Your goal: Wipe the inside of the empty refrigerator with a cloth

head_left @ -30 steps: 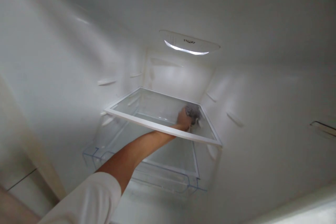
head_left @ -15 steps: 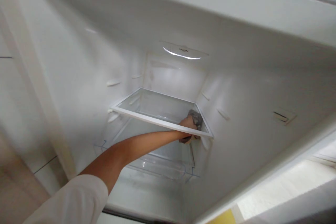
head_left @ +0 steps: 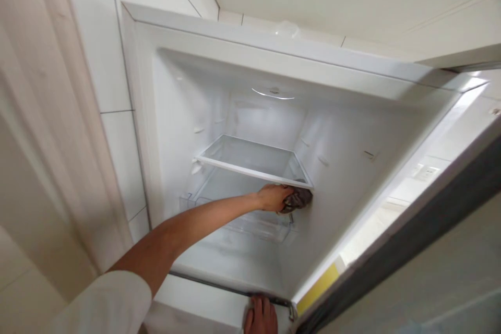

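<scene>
I look into an empty white fridge. My left hand [head_left: 274,197] reaches in from the lower left, its fingers closed on a grey cloth [head_left: 298,199]. The cloth is pressed against the front right corner of the glass shelf [head_left: 242,168], just under its white front rim and next to the right inner wall. My right hand [head_left: 261,316] shows at the bottom edge of the picture. Its fingers lie flat on the fridge's lower front frame, holding nothing.
Below the shelf sits a clear plastic drawer [head_left: 254,225]. A lamp cover [head_left: 273,93] is on the fridge ceiling. The open fridge door [head_left: 410,240] stands to the right. A white tiled wall [head_left: 117,83] and a pale curtain [head_left: 43,130] are to the left.
My left hand has drawn the cloth from the top of the shelf near its right side forward and down to the front right corner. The view pulled back, and my right hand came into sight.
</scene>
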Motion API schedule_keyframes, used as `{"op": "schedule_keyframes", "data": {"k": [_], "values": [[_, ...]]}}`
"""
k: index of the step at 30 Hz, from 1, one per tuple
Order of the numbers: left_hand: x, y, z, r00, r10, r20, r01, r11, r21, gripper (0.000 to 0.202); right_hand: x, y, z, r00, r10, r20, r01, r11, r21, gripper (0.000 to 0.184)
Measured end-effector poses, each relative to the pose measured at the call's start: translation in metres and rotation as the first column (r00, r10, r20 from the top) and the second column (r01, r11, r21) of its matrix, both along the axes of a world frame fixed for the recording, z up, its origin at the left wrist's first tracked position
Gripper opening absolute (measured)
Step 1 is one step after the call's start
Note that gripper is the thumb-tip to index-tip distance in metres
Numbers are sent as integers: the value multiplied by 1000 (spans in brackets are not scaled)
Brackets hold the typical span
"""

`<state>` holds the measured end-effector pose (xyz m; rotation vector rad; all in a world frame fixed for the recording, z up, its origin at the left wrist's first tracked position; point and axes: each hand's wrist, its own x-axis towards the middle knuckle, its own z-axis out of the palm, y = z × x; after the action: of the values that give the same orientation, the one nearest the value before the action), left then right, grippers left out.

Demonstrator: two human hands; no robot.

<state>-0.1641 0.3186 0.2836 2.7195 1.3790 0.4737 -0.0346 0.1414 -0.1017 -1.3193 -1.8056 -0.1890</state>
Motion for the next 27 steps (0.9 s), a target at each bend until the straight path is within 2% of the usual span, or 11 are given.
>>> {"op": "schedule_keyframes", "data": {"k": [5,10,12,14,17,20,24,27], "values": [[-22,-27,6,991,-47,-122,60,993,104,56,2,4,-12,998,-27,49,20,992,122,22],[-65,-54,6,981,-42,-190,87,968,234,62,9,8,-18,996,23,84,-37,986,163,26],[-83,-64,5,998,37,-52,-27,984,175,64,11,9,-20,995,43,89,-58,982,177,26],[-98,-72,3,968,190,163,-205,976,78,67,12,10,-23,994,48,101,-67,981,185,26],[-107,-79,-5,835,390,388,-415,910,-23,61,12,13,-28,990,24,136,-49,982,185,25],[-108,-76,-14,705,479,524,-496,860,-119,50,11,16,-33,989,5,150,-38,976,217,25],[-116,-56,-21,472,526,707,-474,828,-300,33,11,20,-35,986,6,169,-49,966,253,26],[-132,-36,-23,210,548,810,-376,810,-450,20,13,19,-32,981,9,196,-61,964,259,26]]}}
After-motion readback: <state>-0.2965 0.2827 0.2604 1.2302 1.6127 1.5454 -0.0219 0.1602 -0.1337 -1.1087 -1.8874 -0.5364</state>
